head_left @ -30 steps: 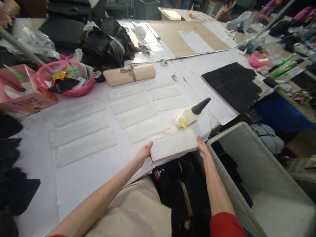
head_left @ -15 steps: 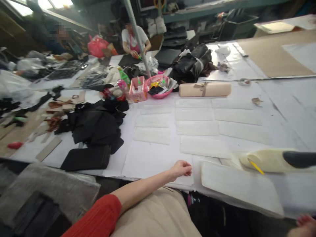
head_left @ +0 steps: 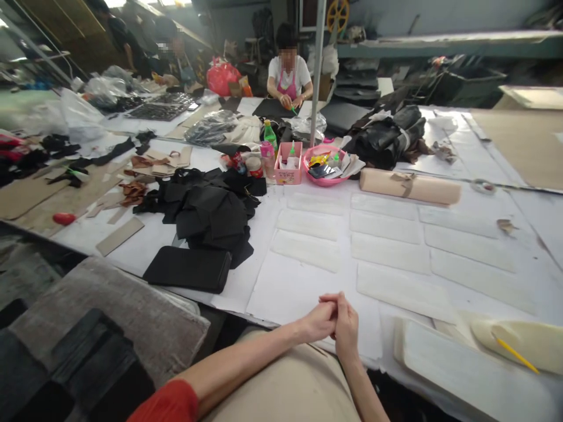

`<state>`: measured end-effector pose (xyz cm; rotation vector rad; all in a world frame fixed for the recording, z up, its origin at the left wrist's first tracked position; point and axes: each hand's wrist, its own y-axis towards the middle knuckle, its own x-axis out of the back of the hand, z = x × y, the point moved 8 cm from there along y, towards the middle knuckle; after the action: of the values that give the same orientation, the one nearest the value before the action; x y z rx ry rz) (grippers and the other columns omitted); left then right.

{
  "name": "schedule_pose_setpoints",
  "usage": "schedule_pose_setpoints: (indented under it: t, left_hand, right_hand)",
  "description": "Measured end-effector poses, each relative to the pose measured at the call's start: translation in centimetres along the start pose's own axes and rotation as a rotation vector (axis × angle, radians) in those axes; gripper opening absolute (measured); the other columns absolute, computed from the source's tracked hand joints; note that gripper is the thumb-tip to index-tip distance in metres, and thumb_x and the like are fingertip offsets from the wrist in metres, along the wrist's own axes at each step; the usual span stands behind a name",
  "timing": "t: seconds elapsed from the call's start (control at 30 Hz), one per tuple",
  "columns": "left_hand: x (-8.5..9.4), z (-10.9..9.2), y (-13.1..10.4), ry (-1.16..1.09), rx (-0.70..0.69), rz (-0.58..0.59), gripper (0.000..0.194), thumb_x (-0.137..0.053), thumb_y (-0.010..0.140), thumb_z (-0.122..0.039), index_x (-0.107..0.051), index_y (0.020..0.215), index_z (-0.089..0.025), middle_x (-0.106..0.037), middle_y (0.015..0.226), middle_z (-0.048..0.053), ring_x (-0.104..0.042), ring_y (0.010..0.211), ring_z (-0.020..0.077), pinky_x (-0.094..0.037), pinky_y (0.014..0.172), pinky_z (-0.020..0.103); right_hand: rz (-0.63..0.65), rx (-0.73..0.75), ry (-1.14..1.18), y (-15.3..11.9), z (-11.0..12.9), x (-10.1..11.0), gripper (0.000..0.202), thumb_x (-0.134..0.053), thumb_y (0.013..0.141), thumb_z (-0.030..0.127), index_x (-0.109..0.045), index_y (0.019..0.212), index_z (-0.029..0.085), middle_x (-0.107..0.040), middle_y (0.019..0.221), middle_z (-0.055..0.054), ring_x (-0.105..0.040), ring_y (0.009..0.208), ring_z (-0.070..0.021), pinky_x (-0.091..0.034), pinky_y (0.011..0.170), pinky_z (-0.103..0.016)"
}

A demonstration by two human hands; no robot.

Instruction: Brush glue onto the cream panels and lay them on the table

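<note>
My left hand (head_left: 317,321) and my right hand (head_left: 346,323) are clasped together at the near edge of the white-covered table (head_left: 281,293). The fingers of both are curled and pressed against each other; whether anything lies between them is hidden. Beyond them, several pale rectangular strips (head_left: 382,227) lie in rows. To the right is a stack of white boards (head_left: 466,363). A yellow pencil (head_left: 515,353) rests on a cream roll (head_left: 534,340).
On the left lie a black case (head_left: 188,268) and a heap of black cloth pieces (head_left: 211,211). A pink basket (head_left: 325,180), a pink box (head_left: 288,174) and a beige roll (head_left: 409,186) stand farther back. Across the table a person (head_left: 288,76) works with black material.
My right hand has come up from the lower right corner and joined my left hand. The view has turned left, so the table items appear farther right.
</note>
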<state>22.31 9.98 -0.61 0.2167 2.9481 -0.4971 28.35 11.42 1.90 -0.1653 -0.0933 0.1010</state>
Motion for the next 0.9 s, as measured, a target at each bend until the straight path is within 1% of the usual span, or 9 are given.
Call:
schedule_pose_setpoints:
  t: [0.23,0.37,0.43,0.53,0.6,0.67,0.7,0.77,0.9]
  left_hand:
    - [14.1,-2.9,-8.2,-0.078,-0.065,-0.184,0.04,-0.057,0.085,-0.043,-0.058,0.114,-0.015,-0.062,0.108,0.012,-0.06,0.102,0.0237,-0.052,0.083,0.036]
    - [21.8,-3.3,-13.7,-0.146,-0.071,-0.187,0.068,-0.07,0.074,-0.052,-0.051,0.131,-0.019,-0.06,0.123,0.015,-0.058,0.113,0.0281,-0.048,0.095,0.042]
    - [28.7,-2.7,-17.1,-0.057,-0.008,-0.427,0.065,-0.069,0.073,-0.055,-0.056,0.124,-0.017,-0.06,0.125,0.016,-0.055,0.119,0.0302,-0.046,0.1,0.045]
    - [41.7,-2.8,-24.3,0.428,0.087,-1.082,0.075,-0.063,0.069,-0.063,-0.054,0.125,-0.014,-0.056,0.128,0.019,-0.052,0.122,0.0346,-0.042,0.104,0.051]
    - [48.1,-2.9,-27.4,0.792,0.208,-1.266,0.087,-0.06,0.067,-0.066,-0.05,0.129,-0.006,-0.051,0.133,0.027,-0.041,0.131,0.0421,-0.034,0.108,0.057]
    - [53.1,-1.0,-28.8,0.875,0.414,-1.25,0.089,-0.061,0.064,-0.065,-0.053,0.121,0.003,-0.059,0.118,0.031,-0.048,0.122,0.0484,-0.037,0.101,0.06]
    - [54.9,0.3,-28.8,0.812,0.494,-1.179,0.083,-0.064,0.062,-0.065,-0.059,0.112,0.001,-0.064,0.107,0.029,-0.055,0.113,0.0481,-0.043,0.096,0.059]
    - [56.6,2.5,-28.3,0.59,0.543,-1.034,0.064,-0.068,0.062,-0.062,-0.066,0.093,-0.006,-0.071,0.087,0.019,-0.064,0.095,0.0411,-0.051,0.084,0.05]
    - [56.5,3.6,-27.1,0.189,0.429,-0.916,0.034,-0.076,0.067,-0.045,-0.068,0.08,-0.015,-0.071,0.068,0.001,-0.067,0.074,0.0216,-0.055,0.07,0.03]
  right_hand:
    - [0.253,-0.207,0.1,1.2,-1.0,-17.3,0.059,-0.043,0.086,0.067,-0.066,0.064,0.018,-0.069,0.064,-0.007,-0.064,0.063,-0.0193,-0.05,0.065,-0.03]
    - [0.389,-0.225,-0.044,1.7,-3.8,-25.1,0.055,-0.044,0.085,0.066,-0.065,0.069,0.017,-0.069,0.068,-0.007,-0.064,0.064,-0.0185,-0.05,0.064,-0.03]
    - [0.442,-0.214,-0.107,1.6,-5.1,-28.0,0.045,-0.053,0.082,0.061,-0.064,0.079,0.017,-0.07,0.077,-0.006,-0.065,0.069,-0.0182,-0.05,0.064,-0.029]
    - [0.485,-0.242,-0.142,1.3,-6.4,-31.6,0.044,-0.068,0.074,0.052,-0.063,0.099,0.016,-0.07,0.092,-0.007,-0.067,0.08,-0.0196,-0.051,0.07,-0.031]
    - [0.504,-0.311,-0.109,0.7,-7.0,-33.7,0.051,-0.075,0.069,0.047,-0.062,0.106,0.015,-0.071,0.095,-0.008,-0.067,0.086,-0.0218,-0.052,0.076,-0.033]
    - [0.533,-0.399,0.003,-0.3,-7.4,-35.7,0.051,-0.079,0.065,0.044,-0.062,0.104,0.016,-0.072,0.097,-0.008,-0.068,0.091,-0.0234,-0.053,0.08,-0.035]
    - [0.534,-0.441,0.07,-0.8,-7.6,-36.6,0.05,-0.08,0.063,0.043,-0.062,0.102,0.016,-0.072,0.098,-0.008,-0.068,0.093,-0.0236,-0.054,0.081,-0.035]
    - [0.5,-0.522,0.177,-1.6,-8.0,-37.8,0.05,-0.082,0.06,0.04,-0.06,0.099,0.016,-0.073,0.099,-0.007,-0.068,0.094,-0.0233,-0.055,0.083,-0.035]
    - [0.42,-0.624,0.238,-2.8,-8.7,-38.8,0.052,-0.084,0.055,0.033,-0.06,0.098,0.015,-0.074,0.095,-0.006,-0.069,0.092,-0.0233,-0.055,0.086,-0.038]
